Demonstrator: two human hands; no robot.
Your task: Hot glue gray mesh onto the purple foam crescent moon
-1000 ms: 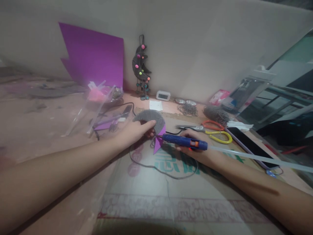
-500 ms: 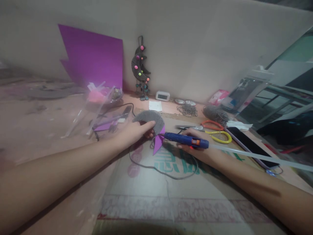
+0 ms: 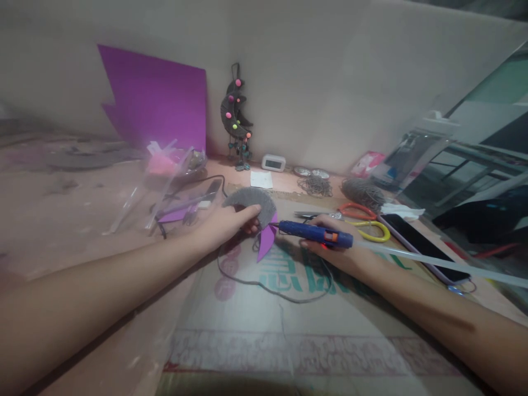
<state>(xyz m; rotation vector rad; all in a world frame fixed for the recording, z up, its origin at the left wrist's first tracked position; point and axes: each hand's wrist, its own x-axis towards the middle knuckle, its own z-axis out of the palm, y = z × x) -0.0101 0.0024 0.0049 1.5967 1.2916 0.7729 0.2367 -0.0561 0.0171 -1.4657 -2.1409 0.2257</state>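
Has a purple sheet leaning against the wall, behind and left of the gray yarn-wrapped crescent. Shows a plastic bag nearer, also left of the crescent, and a pompom-dotted moon ornament behind it. Pinches the crescent in the left hand, thumb on its face, other fingers curled beneath. Bares a purple tip at the crescent's lower right. Trails gray yarn in front of the crescent, over printed cardboard. Grips a blue hot-glue gun in the right hand, fingers wrapped around and partly hidden, nozzle at the crescent's right edge. Cannot tell contact from a slight gap there. Has orange-and-yellow-handled scissors and a phone farther right of the crescent.
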